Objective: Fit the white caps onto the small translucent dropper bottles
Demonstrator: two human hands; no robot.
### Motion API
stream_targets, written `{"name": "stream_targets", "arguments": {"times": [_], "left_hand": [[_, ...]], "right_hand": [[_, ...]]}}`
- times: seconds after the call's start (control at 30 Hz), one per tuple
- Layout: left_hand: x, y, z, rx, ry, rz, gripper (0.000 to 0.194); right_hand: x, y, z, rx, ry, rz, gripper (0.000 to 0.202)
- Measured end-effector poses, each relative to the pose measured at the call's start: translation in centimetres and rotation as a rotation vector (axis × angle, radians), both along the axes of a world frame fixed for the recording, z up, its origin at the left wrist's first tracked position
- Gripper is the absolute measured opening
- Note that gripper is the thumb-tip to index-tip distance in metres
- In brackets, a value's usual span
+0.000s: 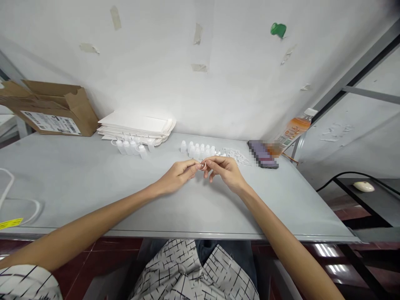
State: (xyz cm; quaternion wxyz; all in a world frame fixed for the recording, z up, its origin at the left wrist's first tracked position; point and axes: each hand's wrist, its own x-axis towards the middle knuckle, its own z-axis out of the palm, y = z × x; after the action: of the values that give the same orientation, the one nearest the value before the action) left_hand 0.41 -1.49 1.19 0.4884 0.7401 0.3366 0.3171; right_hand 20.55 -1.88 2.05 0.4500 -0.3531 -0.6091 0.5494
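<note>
Near the middle of the table, my left hand [182, 173] and my right hand [224, 170] meet, fingertips pinched around a small white plastic loop [203, 166]. Much of that piece is hidden by the fingers. Just behind my hands stands a group of small white plastic bottles [197, 151], which look capless. To their right lies a loose pile of thin white looped plastic pieces [236, 156]. Farther left, several similar bottles [126, 146] stand with pointed tops, at least one with a loop sticking out.
Behind the left bottles lies a stack of white paper or envelopes [134, 125], beside an open cardboard box [53, 109]. A phone [261, 152] and a tilted drink bottle [293, 130] are at the right. A white cable [36, 210] with a yellow tag lies on the left.
</note>
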Motion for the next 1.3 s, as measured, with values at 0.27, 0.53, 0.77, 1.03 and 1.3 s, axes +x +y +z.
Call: {"name": "stream_targets", "arguments": {"times": [0.27,0.53,0.77,1.03,1.3], "left_hand": [[0.1,-0.1,-0.2,-0.030,-0.013,-0.010,0.038],[0.1,-0.1,-0.2,-0.040,-0.020,-0.011,0.037],[0.1,-0.1,-0.3,-0.044,-0.006,-0.014,0.039],[0.3,0.1,-0.6,-0.071,0.036,-0.011,0.044],[0.0,0.3,-0.7,0.000,0.162,0.051,0.044]], "right_hand": [[-0.1,0.0,0.0,-0.001,-0.002,0.013,0.027],[0.0,0.0,0.0,-0.020,0.000,0.010,0.029],[0.2,-0.1,0.1,0.028,-0.022,0.033,0.025],[0.2,0.1,0.0,0.075,-0.127,0.037,0.027],[-0.1,0.2,-1.0,0.142,-0.271,0.003,0.026]]}}
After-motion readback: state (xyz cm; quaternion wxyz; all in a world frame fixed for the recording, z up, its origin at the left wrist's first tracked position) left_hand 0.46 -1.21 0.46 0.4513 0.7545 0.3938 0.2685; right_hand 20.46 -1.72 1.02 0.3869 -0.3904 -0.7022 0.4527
